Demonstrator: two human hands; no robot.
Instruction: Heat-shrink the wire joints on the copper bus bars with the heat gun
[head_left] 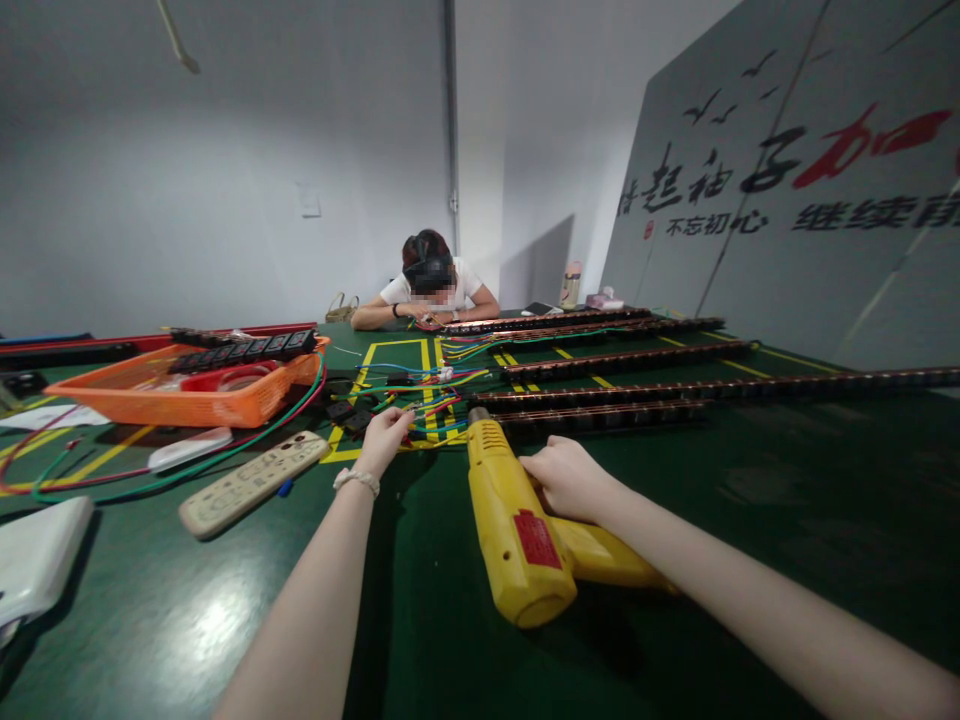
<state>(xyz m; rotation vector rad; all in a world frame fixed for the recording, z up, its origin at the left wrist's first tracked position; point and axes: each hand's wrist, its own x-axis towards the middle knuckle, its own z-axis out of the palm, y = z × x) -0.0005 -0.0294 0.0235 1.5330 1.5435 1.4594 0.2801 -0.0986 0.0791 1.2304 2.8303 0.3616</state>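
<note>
A yellow heat gun (491, 530) with a red label is in my right hand (570, 478), its fingers wrapped round the handle. The metal nozzle points away from me, towards the ends of the wires and long dark strips. My left hand (386, 438), with a bracelet at the wrist, has its fingers pinched together at the coloured wires (442, 403), left of the nozzle. Red, blue, green and yellow wires run from there to the long black strips (637, 390). Small black connectors (351, 417) lie just beyond my left hand.
An orange basket (157, 400) holding black parts stands at the left on the green table (420, 610). In front of it lie a beige remote control (255, 482) and a white case (41, 555). Across the table a person (431, 275) leans over the far strips. A bottle (571, 285) stands behind.
</note>
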